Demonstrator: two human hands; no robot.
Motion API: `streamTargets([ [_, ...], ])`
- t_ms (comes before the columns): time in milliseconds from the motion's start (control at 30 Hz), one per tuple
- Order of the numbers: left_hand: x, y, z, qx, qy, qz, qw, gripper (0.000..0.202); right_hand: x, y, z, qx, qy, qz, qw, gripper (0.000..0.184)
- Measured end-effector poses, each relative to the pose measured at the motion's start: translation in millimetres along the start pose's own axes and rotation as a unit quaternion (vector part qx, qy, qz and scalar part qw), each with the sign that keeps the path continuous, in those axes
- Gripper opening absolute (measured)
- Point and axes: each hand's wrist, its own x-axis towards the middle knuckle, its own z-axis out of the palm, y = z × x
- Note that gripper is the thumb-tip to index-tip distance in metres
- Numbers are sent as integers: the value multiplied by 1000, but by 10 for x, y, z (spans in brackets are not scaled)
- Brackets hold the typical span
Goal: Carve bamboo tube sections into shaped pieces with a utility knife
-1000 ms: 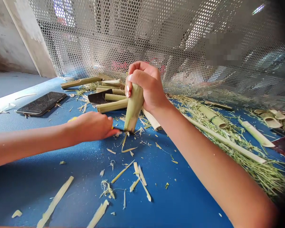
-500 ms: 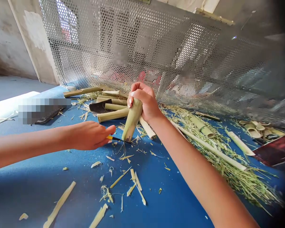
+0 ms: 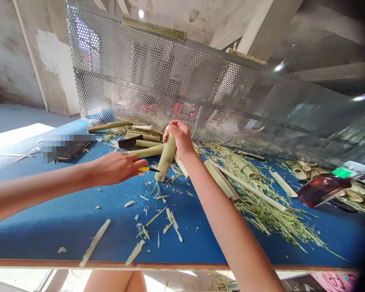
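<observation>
My right hand [image 3: 180, 138] is wrapped round the upper end of a pale green bamboo piece [image 3: 166, 158]. The piece stands tilted, its lower end on the blue tabletop, with thin fibres hanging at its foot. In my left hand [image 3: 121, 167] is a slim yellow-handled knife [image 3: 145, 168], gripped with closed fingers. Its dark blade points right and meets the left side of the bamboo a little above the lower end. Pale shavings [image 3: 174, 222] lie scattered on the table in front.
Bamboo lengths [image 3: 141, 152] lie behind my left hand, near a dark phone-like slab [image 3: 74, 150]. On the right are green bamboo strips [image 3: 280, 223], a split bamboo half [image 3: 220, 178] and a dark red bottle [image 3: 320, 190]. A perforated metal screen [image 3: 158, 73] stands behind the table [image 3: 200, 251].
The view has tilted up, bringing the table's front edge and more ceiling into sight. The knife blade has shifted from the bamboo's foot to slightly higher on its side.
</observation>
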Motion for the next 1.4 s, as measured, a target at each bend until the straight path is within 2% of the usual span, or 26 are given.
streamTargets([
  [100, 98, -16, 21, 62, -58, -9, 996, 32, -43, -22, 32, -14, -5, -11, 1000, 20],
  [367, 173, 58, 76, 40, -78, -96, 992, 47, -79, -43, 106, -54, 8, -26, 998, 19],
  [500, 169, 116, 100, 20, -92, -115, 989, 49, -78, -38, 104, -79, 12, -32, 996, 19],
  [833, 158, 132, 175, -11, -92, -90, 992, 45, -91, -38, 71, -84, -15, -44, 995, 18],
  [1033, 167, 168, 310, 58, -155, -31, 986, 42, -123, -73, 160, -82, -76, -38, 993, 19],
  [1133, 161, 172, 368, 74, -152, -13, 986, 43, -109, -47, 180, -94, -84, -42, 991, 20],
  [1233, 137, 152, 319, 73, -147, -6, 986, 43, -79, -45, 70, -127, -69, -42, 989, 22],
  [1300, 97, 113, 214, 63, -156, -1, 986, 40, -94, -105, -93, -209, -40, -43, 976, 25],
  [1333, 65, 84, 146, 55, -164, -3, 985, 38, -123, -158, -197, -276, -22, -48, 960, 27],
  [1400, -22, 12, 5, 34, -177, -21, 983, 32, -242, -298, -433, -459, 32, -62, 886, 35],
])
